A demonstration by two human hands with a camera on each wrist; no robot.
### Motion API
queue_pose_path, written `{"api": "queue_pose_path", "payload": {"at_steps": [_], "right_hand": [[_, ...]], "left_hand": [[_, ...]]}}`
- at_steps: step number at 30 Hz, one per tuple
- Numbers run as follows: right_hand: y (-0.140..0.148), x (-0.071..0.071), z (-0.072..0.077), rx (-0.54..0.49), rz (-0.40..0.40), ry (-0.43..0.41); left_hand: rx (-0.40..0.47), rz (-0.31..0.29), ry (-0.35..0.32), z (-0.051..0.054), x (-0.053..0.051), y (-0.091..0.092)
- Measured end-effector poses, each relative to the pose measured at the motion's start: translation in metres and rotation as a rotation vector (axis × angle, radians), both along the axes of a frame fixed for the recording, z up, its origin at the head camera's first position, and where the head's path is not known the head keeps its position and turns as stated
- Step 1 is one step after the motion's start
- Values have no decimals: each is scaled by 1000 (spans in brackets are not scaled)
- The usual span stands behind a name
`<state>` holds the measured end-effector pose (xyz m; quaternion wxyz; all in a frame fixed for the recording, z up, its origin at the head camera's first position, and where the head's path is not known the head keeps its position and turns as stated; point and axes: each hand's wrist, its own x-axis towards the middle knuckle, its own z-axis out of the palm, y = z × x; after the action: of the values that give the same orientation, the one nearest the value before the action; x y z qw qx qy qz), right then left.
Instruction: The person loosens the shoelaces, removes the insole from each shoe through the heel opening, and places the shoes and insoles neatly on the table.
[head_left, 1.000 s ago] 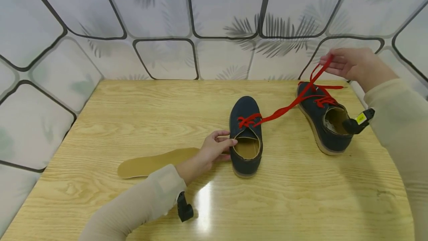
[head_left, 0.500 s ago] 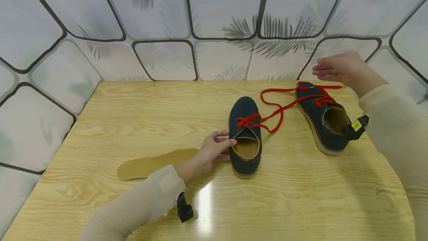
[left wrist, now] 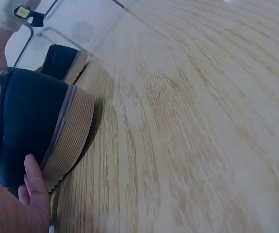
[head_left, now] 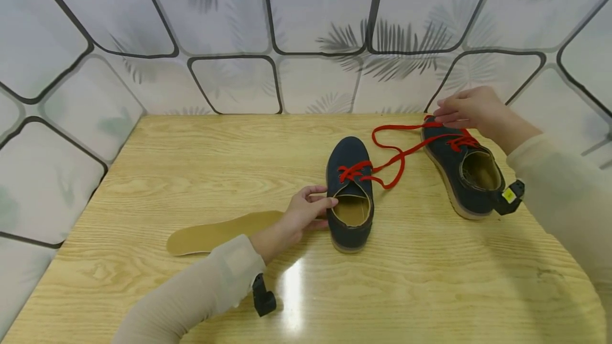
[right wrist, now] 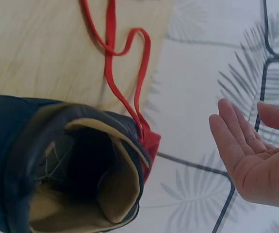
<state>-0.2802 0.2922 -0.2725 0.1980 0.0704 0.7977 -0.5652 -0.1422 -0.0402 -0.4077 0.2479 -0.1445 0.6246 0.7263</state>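
In the head view, a navy shoe point(head_left: 351, 150) with red laces stands toe-away on the table. My left hand point(head_left: 306, 210) grips its left side, thumb over the collar and fingers along the outside. The left wrist view shows that hand's fingers point(left wrist: 35, 182) against the upper, just above the ribbed sole. My right hand point(head_left: 478, 110) hangs above the toe of a second navy shoe point(head_left: 441, 154) at the right, holding nothing; its fingers look relaxed in the right wrist view. A loose red shoelace point(head_left: 401, 159) lies slack on the table between both shoes.
A tan insole point(head_left: 210, 233) lies on the wooden table point(head_left: 430, 291), partly behind my left forearm. A patterned fabric wall point(head_left: 315, 84) rises along the table's far edge, close behind the right shoe. A small black camera point(head_left: 509, 198) on my right wrist overlaps that shoe's heel.
My right hand has let go of the red lace, which dropped onto the table in a loop. It then moved down and left over the right shoe's toe. My left hand stays put.
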Motion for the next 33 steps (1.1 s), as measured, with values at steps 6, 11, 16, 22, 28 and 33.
{"api": "queue_pose_path", "payload": {"at_steps": [6,11,16,22,28,33], "right_hand": [[-13,11,-8,66,31,120],[-22,18,-12,195,75,181],[-29,28,-17,293,125,235],[-40,45,-23,290,111,349],[-51,62,-31,462,123,546],[-61,77,-38,634,160,754]], "left_hand": [[4,7,-4,-1,0,0],[4,2,-10,-1,1,0],[6,4,-9,-1,2,0],[8,7,-9,-1,1,0],[17,16,-17,-2,0,0],[16,13,-15,-1,0,0]]}}
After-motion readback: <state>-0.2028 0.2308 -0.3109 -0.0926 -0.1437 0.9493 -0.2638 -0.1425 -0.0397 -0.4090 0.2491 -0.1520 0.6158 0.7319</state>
